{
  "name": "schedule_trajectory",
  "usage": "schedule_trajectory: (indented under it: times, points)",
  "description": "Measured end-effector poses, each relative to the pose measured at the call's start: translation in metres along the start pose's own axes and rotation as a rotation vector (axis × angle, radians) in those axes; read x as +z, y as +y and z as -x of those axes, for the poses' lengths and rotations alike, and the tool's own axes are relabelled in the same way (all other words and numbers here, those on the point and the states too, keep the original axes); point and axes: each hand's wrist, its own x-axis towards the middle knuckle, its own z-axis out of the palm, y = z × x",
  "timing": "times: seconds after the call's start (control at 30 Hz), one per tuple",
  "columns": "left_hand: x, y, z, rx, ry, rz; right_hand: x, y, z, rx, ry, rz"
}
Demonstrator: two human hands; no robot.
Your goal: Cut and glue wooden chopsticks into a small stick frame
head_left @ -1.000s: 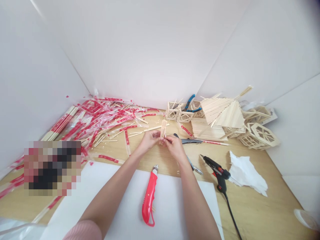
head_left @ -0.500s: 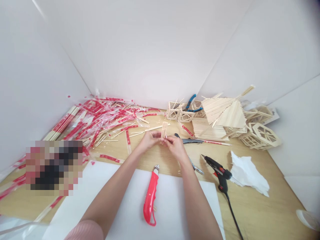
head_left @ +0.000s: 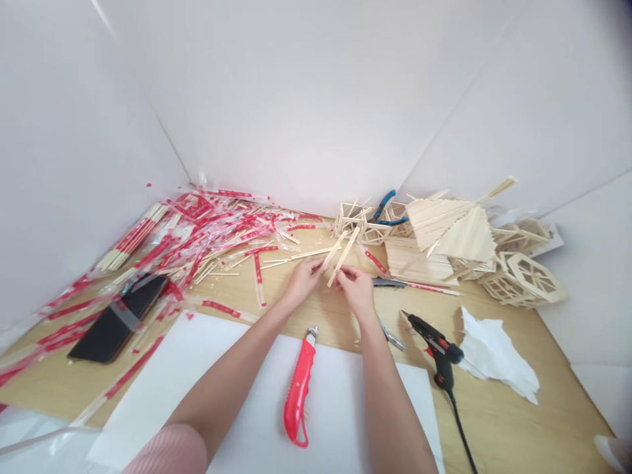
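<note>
My left hand (head_left: 306,276) is closed on thin pale wooden sticks (head_left: 334,250) that point up and away to the right. Close beside it, my right hand (head_left: 354,286) pinches another wooden stick piece (head_left: 344,257), angled the same way with a gap between the two. How many sticks each hand holds is hard to make out. Both hands are raised above the wooden table, beyond the white sheet (head_left: 237,388). On that sheet, between my forearms, lies a red utility knife (head_left: 299,388) with its tip pointing away.
Red-wrapped chopsticks and torn wrappers (head_left: 197,230) are heaped at the left, near a black phone (head_left: 121,319). At the right lie a glue gun (head_left: 434,345), crumpled tissue (head_left: 496,352), stick panels (head_left: 444,227), stick frames (head_left: 523,280) and blue-handled pliers (head_left: 388,209).
The sticks were in one bundle held upright between both hands; now they are split between the hands and lean to the right. The view has shifted slightly.
</note>
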Motion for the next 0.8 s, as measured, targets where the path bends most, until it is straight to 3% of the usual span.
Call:
schedule_trajectory:
  times: [0.1, 0.33, 0.43, 0.63, 0.8]
  points:
    - [-0.002, -0.003, -0.001, -0.010, 0.019, -0.127, 0.001, -0.005, 0.000, 0.020, 0.045, -0.072]
    - [-0.003, -0.003, -0.002, 0.062, 0.125, -0.241, 0.005, -0.011, 0.004, 0.045, 0.001, -0.110]
    - [-0.008, 0.002, -0.001, 0.003, 0.092, -0.370, 0.005, -0.011, 0.004, 0.047, -0.011, -0.111]
    - [-0.042, 0.012, 0.001, -0.224, 0.073, -0.728, 0.001, -0.009, 0.003, 0.028, -0.025, -0.118]
    - [-0.078, 0.007, 0.003, -0.407, 0.084, -0.801, 0.004, -0.014, 0.006, 0.064, -0.055, -0.172]
